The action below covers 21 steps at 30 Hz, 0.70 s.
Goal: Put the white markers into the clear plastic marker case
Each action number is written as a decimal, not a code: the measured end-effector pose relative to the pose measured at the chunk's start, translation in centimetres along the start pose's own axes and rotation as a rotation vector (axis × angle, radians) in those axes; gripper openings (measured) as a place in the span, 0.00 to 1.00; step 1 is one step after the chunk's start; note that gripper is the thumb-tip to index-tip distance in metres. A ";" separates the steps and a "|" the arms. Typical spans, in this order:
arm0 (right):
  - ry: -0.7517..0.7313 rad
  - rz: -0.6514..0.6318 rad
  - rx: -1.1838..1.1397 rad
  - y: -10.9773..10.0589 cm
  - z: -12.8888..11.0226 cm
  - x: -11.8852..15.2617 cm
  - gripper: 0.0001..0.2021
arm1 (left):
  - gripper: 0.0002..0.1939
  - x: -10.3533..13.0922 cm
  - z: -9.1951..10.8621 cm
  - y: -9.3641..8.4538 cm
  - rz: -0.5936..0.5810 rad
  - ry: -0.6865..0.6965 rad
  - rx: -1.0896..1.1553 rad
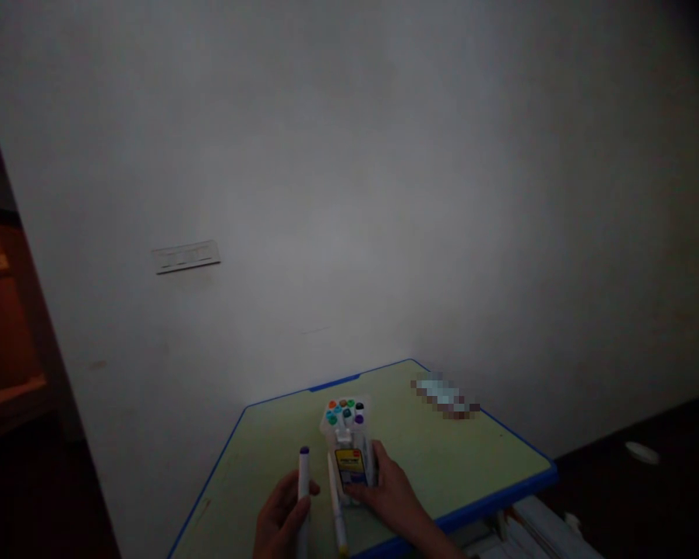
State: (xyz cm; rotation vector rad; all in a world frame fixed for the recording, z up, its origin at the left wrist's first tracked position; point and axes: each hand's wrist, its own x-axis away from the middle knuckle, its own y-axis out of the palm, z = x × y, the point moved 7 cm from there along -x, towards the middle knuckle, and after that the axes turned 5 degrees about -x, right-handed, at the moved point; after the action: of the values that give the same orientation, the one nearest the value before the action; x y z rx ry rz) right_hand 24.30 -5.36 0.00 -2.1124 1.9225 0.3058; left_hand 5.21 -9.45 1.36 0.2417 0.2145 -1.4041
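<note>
A white marker with a purple cap end [304,473] stands nearly upright in my left hand [283,508], its fingers and thumb closed round it. To the right, my right hand [390,485] grips the lower right side of a clear marker case [349,458] that has a yellow and dark label. Several markers in the case show coloured ends: orange, green, teal, black and purple. Between my hands a white marker with a yellow end [339,520] lies on the table [431,458], beside the case.
The table has a pale green top and blue edges, and stands against a grey wall [349,194]. A pixelated patch [446,396] covers something at its back right. Papers [536,532] show below the front right edge. A switch plate [186,256] is on the wall.
</note>
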 end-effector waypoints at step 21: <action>-0.003 0.004 0.066 0.1 0.5 -0.2 0.20 | 0.14 0.4 0.9 1.4 -0.201 0.091 0.136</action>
State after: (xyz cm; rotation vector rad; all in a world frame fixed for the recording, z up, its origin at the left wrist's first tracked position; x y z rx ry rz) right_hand 24.24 -4.99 -0.44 -2.0649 1.9092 0.2429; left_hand 6.65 -9.83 2.16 0.4053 0.2232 -1.6113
